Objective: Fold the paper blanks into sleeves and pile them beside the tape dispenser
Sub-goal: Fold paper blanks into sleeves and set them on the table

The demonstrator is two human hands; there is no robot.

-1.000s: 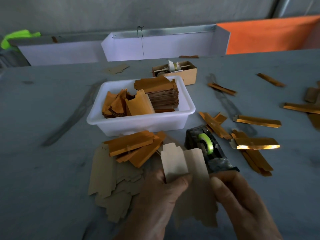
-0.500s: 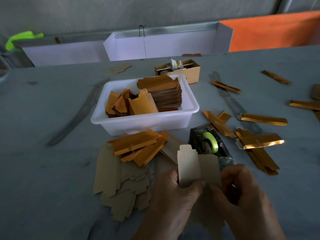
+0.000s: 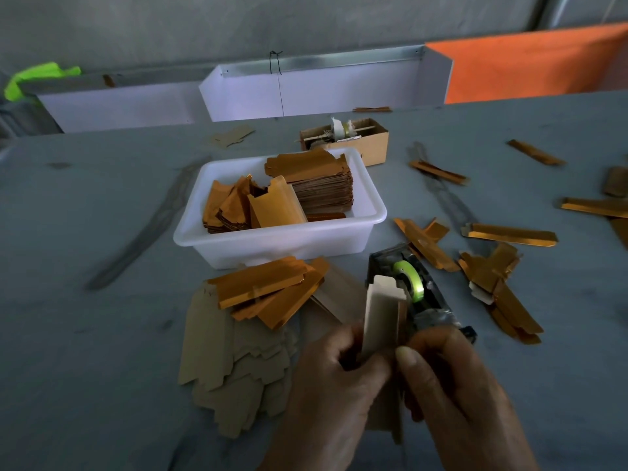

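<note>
Head view:

- Holding a folded paper blank (image 3: 382,317) upright at lower centre: left hand (image 3: 336,385) and right hand (image 3: 455,385), both curled round it, thumbs pressed on its lower part. The two hands sit close together, almost touching, the blank between them.
- Paper blank: pale, its side panels bent back into a narrow channel shape, notched top end pointing up, in front of the tape dispenser (image 3: 418,290).
- Tape dispenser: dark body, green roll on top, standing on the grey table (image 3: 85,334) just beyond the hands.
- Pile of flat blanks (image 3: 231,362): dull brown, fanned out on the table to the left of the hands.
- Folded gold sleeves (image 3: 272,287): a small heap lying on the far edge of the flat blanks, just left of the dispenser.
- White plastic tub (image 3: 272,243): behind that heap, containing a tall stack of gold blanks at its right side and loose gold pieces at its left.
- Scattered gold sleeves (image 3: 499,287): strewn over the table to the right of the dispenser.
- Small cardboard box (image 3: 370,144): behind the tub.
- White trays (image 3: 339,90): along the far edge of the table.
</note>
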